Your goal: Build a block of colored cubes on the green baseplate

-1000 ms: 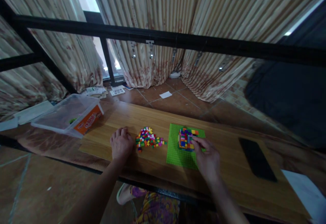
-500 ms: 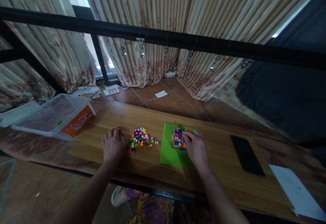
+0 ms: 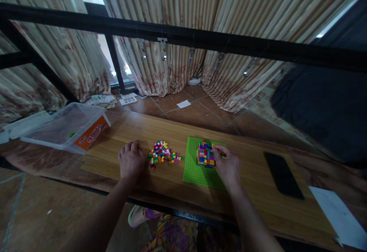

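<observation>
A green baseplate [image 3: 197, 169] lies on the wooden tabletop [image 3: 172, 129], with a many-coloured block of small bricks [image 3: 205, 154] built on its far half. My right hand [image 3: 228, 166] rests on the plate's right side, fingers curled against the right edge of the brick block; whether it pinches a brick is hidden. A loose pile of small coloured bricks [image 3: 162, 154] lies left of the plate. My left hand [image 3: 131, 160] lies knuckles-up on the table just left of that pile, fingers curled under.
A clear plastic tub with an orange label [image 3: 69, 127] sits at the table's far left. A black phone [image 3: 283, 175] lies to the right, white paper [image 3: 338, 217] beyond it. A black metal rail [image 3: 200, 39] and curtains stand behind the table.
My right hand has slid from the front of the brick block to its right edge. The left hand has stayed beside the pile. The camera view has shifted slightly.
</observation>
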The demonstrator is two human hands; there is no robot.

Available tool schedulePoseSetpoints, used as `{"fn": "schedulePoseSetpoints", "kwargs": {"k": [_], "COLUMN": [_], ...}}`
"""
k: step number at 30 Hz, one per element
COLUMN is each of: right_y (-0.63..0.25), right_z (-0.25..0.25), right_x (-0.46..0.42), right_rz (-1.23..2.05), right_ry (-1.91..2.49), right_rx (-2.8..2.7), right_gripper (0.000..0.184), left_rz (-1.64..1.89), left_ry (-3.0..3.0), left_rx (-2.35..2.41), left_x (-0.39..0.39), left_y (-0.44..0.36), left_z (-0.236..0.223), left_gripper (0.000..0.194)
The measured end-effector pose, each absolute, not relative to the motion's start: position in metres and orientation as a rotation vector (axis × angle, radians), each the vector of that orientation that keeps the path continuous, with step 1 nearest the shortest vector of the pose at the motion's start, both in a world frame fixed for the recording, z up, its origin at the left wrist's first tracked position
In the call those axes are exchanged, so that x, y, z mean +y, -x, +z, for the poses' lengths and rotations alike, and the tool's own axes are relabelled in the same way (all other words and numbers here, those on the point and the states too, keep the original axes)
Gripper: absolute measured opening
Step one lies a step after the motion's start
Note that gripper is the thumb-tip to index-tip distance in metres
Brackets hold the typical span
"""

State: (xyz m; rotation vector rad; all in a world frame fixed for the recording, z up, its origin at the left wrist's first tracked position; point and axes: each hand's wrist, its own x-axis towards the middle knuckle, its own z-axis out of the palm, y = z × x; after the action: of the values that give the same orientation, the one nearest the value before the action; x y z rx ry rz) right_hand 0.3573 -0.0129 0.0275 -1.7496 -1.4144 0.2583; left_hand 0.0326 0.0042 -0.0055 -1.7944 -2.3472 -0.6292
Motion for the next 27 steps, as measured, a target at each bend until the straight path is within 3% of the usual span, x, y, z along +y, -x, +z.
{"fn": "schedulePoseSetpoints", "kwargs": {"k": [27], "right_y": [-0.357], "right_z": [0.022], "right_x": [0.001], "right_rz": [0.270], "right_ry": [1.690], "right_rx": [-1.409], "right_gripper": [0.028], "left_rz": [-0.633], "left_ry": [1.802], "left_rx": [-2.388], "left_x": [0.003], "left_y": [-0.033], "left_z": [-0.004], "left_gripper": [0.031]}}
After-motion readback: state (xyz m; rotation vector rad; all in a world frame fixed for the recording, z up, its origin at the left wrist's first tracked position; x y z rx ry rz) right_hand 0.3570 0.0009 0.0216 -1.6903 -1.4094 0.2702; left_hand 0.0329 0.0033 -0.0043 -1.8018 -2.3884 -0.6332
